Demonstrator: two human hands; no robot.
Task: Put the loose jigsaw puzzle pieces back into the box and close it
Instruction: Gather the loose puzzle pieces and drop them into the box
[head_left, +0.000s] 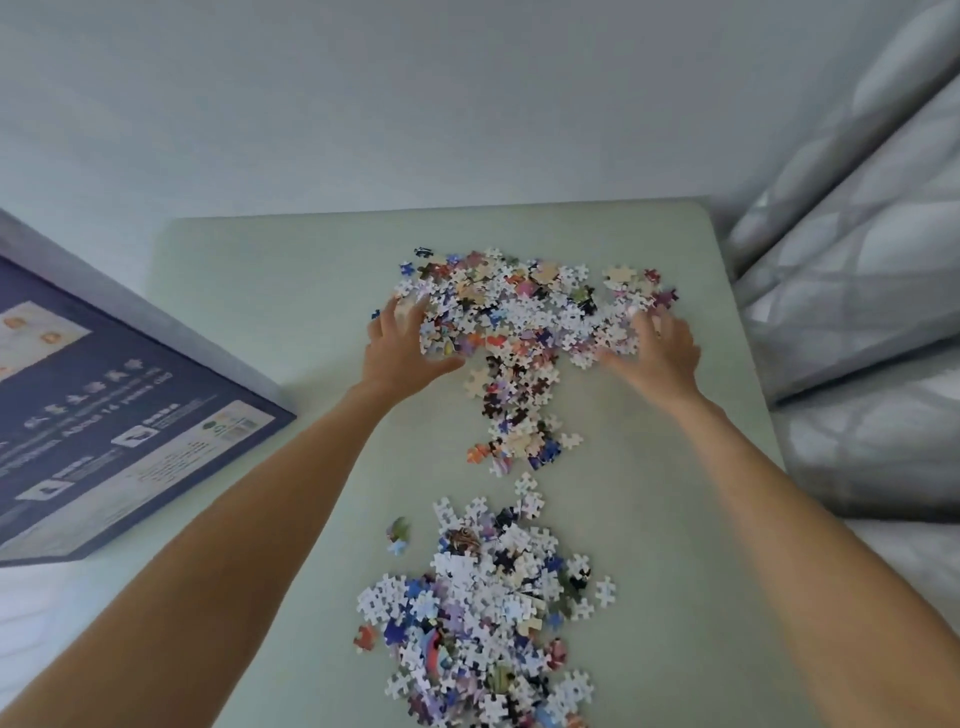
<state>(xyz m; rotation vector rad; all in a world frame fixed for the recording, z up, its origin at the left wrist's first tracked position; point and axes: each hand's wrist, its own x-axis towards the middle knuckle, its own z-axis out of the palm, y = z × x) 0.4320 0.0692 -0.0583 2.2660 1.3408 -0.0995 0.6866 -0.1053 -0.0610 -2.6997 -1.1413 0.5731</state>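
Loose jigsaw pieces lie on a pale green table (270, 291) in two heaps: a far heap (524, 306) and a near heap (483, 608), joined by a thin trail (514, 415). My left hand (400, 348) rests with spread fingers on the far heap's left side. On that heap's right side lies my right hand (660, 348), fingers also spread. Neither hand grips a piece. The dark blue puzzle box (104, 415) sits at the left, printed underside up, overhanging the table's left edge.
A grey-white patterned mattress or cushion (857, 270) stands along the table's right edge. A plain pale wall (415, 104) is behind the table. A few stray pieces (397, 535) lie left of the near heap.
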